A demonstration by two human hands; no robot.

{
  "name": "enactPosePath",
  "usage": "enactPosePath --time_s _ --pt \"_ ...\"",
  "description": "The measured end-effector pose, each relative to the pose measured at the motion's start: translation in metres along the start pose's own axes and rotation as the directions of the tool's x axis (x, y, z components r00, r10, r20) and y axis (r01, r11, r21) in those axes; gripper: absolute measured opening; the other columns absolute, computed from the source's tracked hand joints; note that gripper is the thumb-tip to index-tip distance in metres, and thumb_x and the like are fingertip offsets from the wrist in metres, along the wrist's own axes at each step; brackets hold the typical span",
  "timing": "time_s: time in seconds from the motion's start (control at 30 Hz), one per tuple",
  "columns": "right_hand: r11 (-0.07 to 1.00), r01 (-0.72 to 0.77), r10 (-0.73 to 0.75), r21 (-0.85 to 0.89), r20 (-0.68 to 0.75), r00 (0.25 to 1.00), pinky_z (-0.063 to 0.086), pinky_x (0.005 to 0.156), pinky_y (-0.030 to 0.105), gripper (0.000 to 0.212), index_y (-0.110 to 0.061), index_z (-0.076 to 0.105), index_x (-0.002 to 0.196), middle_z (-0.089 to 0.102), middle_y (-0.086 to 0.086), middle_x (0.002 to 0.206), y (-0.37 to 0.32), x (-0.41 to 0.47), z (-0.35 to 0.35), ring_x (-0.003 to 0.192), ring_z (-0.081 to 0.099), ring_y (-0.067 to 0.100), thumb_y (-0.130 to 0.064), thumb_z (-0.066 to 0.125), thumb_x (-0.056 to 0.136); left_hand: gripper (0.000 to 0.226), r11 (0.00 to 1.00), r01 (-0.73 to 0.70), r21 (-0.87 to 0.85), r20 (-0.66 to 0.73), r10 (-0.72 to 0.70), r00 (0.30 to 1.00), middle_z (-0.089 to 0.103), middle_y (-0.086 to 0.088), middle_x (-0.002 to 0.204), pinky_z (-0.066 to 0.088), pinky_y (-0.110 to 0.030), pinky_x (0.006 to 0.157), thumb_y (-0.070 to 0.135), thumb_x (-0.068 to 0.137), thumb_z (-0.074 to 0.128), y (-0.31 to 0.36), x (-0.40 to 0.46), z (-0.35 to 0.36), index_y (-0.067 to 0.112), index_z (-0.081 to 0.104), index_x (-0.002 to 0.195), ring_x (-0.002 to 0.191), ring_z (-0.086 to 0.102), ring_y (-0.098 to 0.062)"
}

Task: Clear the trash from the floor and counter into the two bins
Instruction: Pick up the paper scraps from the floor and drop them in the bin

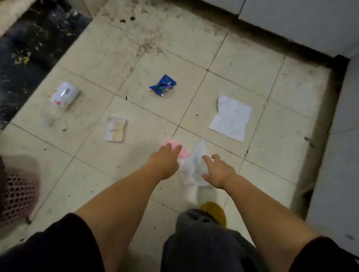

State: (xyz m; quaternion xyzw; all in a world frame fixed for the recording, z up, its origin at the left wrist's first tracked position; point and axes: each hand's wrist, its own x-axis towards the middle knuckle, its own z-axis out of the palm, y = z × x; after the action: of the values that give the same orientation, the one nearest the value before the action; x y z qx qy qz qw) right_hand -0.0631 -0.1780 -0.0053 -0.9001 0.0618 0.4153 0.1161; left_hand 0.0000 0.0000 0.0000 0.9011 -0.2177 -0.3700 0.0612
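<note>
Both hands are open and empty over the floor: the left hand (166, 158) hovers at the pink wrapper (176, 148), while the right hand (218, 170) is nearer the crumpled white bag (193, 164), which lies lengthwise between them.

Blue wrapper (162, 85) (green specks on it), white paper (230, 118), pink packet (174, 145), pink perforated bin (19, 197).

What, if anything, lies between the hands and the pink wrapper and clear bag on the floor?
Nothing visible. The left hand is over the pink wrapper, the right hand over the clear bag. Other trash lies farther off.
</note>
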Motion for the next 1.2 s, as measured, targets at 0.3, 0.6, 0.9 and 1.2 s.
enactPosePath --time_s 0.3,0.6,0.9,1.2 --pt "0.976 0.12 -0.145 -0.179 -0.132 0.981 0.052 0.092 0.045 0.073 -0.029 0.022 0.146 0.015 0.015 0.152 0.028 0.115 0.089 0.127 0.037 0.037 -0.039 0.062 0.085 0.064 0.989 -0.049 0.143 -0.034 0.054 0.998 0.012 -0.015 0.156 0.045 -0.05 0.103 0.013 0.092 0.045 -0.044 0.106 0.102 0.028 0.018 0.148 0.14 0.02 -0.037" --pt "0.991 0.136 -0.133 0.002 -0.167 0.977 0.047 0.084 0.038 0.025 -0.003 0.052 0.113 0.05 0.018 0.119 0.013 0.13 0.064 0.099 0.058 0.035 -0.001 0.044 0.089 0.033 0.982 0.101 -0.16 -0.064 -0.112 0.992 0.044 -0.016 0.126 0.047 -0.04 0.097 0.003 0.088 0.05 -0.042 0.096 0.121 0.008 0.048 0.121 0.115 0.047 -0.032" --pt "0.854 0.489 -0.33 0.178 -0.541 0.773 0.027 0.063 0.024 0.012 -0.002 0.06 0.092 0.052 0.011 0.09 -0.169 0.134 -0.101 0.083 0.051 0.025 0.002 0.05 0.086 0.019 0.796 0.142 -0.589 -0.516 -0.505 0.692 0.051 -0.021 0.1 0.046 -0.038 0.086 -0.005 0.083 0.048 -0.183 0.017 -0.027 -0.005 0.063 0.095 0.095 0.056 -0.036" --pt "0.509 0.861 -0.683 -0.012 -0.614 0.395 0.029 0.053 0.01 0.01 -0.013 0.051 0.083 0.052 0.005 0.092 -0.465 0.037 -0.129 0.079 0.046 0.016 -0.006 0.058 0.086 0.013 0.818 0.233 -0.526 -0.754 -0.575 0.316 0.044 -0.013 0.089 0.039 -0.033 0.079 -0.004 0.08 0.051 -0.369 -0.21 -0.117 0.0 0.063 0.085 0.086 0.049 -0.027"
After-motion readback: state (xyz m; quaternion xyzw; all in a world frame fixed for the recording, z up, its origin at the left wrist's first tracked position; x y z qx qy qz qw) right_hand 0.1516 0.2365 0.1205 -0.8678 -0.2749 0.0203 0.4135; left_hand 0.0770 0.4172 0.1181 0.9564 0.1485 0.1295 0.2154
